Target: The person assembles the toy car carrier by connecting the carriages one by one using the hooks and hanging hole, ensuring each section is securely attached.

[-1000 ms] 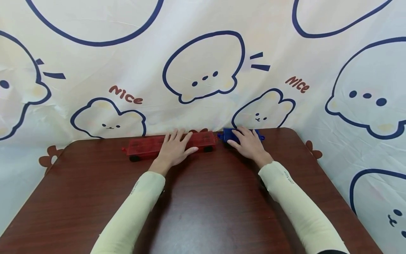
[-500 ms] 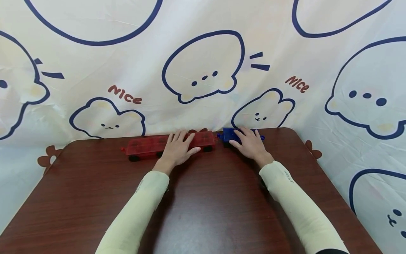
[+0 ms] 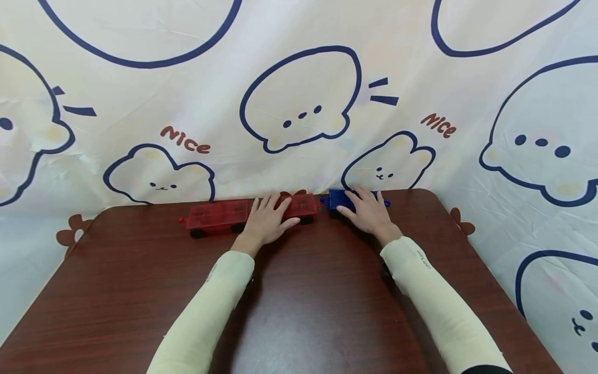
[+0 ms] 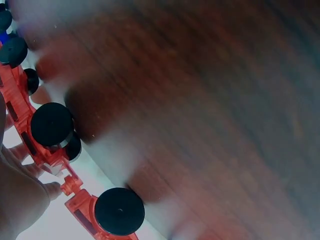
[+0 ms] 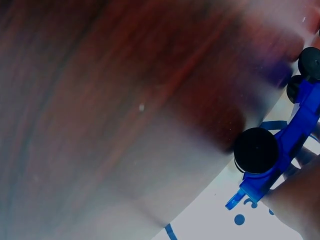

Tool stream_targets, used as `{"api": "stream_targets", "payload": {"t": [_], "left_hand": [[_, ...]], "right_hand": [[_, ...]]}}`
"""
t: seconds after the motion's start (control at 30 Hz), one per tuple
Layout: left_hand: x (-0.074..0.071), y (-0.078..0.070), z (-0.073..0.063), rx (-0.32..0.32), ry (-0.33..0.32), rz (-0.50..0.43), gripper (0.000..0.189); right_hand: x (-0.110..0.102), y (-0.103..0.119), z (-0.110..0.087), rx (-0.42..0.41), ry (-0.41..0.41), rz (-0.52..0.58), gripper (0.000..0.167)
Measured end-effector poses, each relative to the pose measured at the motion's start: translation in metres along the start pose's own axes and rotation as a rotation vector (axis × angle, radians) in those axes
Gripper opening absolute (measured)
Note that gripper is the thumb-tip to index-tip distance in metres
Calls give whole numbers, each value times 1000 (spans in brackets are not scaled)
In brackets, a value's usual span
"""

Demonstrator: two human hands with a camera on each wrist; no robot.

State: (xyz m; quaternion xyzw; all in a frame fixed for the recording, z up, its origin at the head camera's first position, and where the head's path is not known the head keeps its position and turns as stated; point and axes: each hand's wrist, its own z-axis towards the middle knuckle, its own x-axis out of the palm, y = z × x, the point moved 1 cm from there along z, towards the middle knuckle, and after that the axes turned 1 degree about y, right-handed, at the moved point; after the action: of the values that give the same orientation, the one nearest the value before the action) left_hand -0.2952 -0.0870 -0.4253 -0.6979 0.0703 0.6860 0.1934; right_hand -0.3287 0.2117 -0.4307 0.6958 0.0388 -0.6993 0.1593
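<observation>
Two translucent red toy train cars with black wheels stand end to end along the table's back edge: a left red car and a right red car. My left hand rests over the right red car with its fingers spread. In the left wrist view a red coupling joins the two cars. Farther right, my right hand lies spread over a blue toy train car, hiding much of its top. The blue car's left hook meets the right red car's end. Its other hook shows in the right wrist view.
A dark brown wooden table with rounded back corners lies beneath both arms. Pale cloth printed with cartoon animals rises behind it and at both sides, close against the back edge.
My left hand has slid slightly to the right along the red cars, uncovering more of the left one. The cars and my right hand stay essentially where they were.
</observation>
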Motion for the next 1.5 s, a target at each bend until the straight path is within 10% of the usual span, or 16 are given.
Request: {"api": "stream_targets", "payload": {"t": [1.5], "left_hand": [[8, -7, 12, -3, -9, 10, 68]], "right_hand": [[1, 2, 2, 20, -35, 86, 80]]}}
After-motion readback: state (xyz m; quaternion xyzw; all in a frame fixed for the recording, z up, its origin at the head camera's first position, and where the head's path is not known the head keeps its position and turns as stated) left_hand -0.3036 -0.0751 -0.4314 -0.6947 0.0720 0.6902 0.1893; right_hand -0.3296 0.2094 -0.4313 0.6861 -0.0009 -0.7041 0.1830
